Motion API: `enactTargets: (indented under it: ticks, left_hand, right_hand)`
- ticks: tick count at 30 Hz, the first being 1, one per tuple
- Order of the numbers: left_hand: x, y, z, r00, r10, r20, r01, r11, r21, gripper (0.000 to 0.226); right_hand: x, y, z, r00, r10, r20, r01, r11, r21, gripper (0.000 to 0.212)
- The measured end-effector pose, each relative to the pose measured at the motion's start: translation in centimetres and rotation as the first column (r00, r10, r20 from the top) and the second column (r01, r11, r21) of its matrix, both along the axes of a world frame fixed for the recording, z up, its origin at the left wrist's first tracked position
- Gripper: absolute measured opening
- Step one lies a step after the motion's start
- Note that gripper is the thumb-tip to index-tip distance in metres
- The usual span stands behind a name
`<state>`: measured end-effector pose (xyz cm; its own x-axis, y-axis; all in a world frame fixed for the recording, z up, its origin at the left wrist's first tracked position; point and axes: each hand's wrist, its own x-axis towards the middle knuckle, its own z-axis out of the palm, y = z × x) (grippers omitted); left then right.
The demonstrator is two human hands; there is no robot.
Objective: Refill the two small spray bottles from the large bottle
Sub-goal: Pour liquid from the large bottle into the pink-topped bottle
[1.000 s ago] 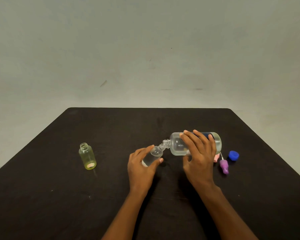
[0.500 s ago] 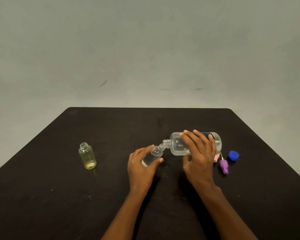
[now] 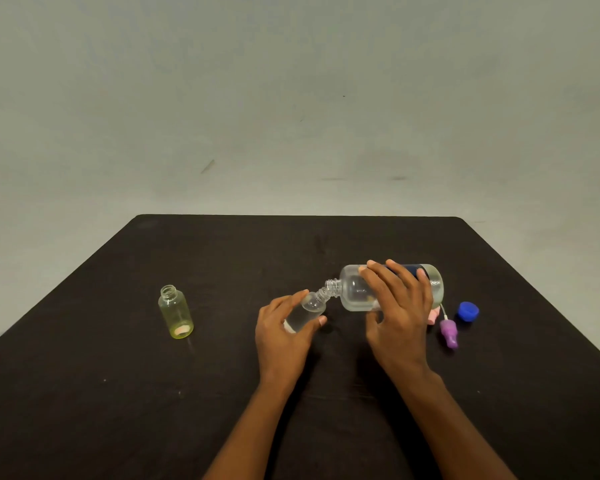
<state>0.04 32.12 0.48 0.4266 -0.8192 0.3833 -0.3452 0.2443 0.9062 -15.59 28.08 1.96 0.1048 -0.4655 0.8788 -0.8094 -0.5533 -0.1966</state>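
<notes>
While the large bottle [image 3: 355, 292] is held tipped nearly flat above the dark desk [image 3: 118, 393], its threaded neck points left and slightly down. There it meets the open mouth of the small clear bottle [image 3: 310, 306].

The right grip [image 3: 400, 320] grasps the large bottle from above, with the fingers curled over its far side and the thumb beneath its near side. A dark blue label shows between those fingers, toward the bottle's base.

The left grip [image 3: 284, 337] is wrapped round the small clear bottle, thumb on its right side and fingers on its left. It holds the bottle tilted so that the mouth leans up and right against the large bottle's neck. Clear liquid lies in the lower part of the small bottle. Whether any is passing between the two mouths is too fine to tell.

Well to the left, apart from both hands, a yellow-tinted small bottle [image 3: 176, 317] stands upright on the desk with no top on.

Right of the right grip, a purple spray head [image 3: 448, 332] lies on the desk, its thin tube pointing away toward the large bottle's base. A blue cap [image 3: 468, 311] sits just beside it, farther right. A pink piece [image 3: 433, 317] peeks out from behind the right grip and is possibly a second spray head.
</notes>
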Motion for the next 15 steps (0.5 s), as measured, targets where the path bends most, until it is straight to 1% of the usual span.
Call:
enactTargets:
  ticks: [11, 15]
  left_hand:
    - [-0.02, -0.02, 0.0, 1.0, -0.001, -0.01, 0.001, 1.0, 0.001, 0.048]
    - [-0.02, 0.0, -0.02, 1.0, 0.003, -0.005, -0.003, 1.0, -0.001, 0.048]
  right_hand:
    - [0.0, -0.15, -0.14, 1.0, -0.014, 0.001, 0.014, 1.0, -0.023, 0.084]
    - [0.02, -0.15, -0.14, 1.0, -0.019, 0.002, 0.019, 0.999, -0.031, 0.078]
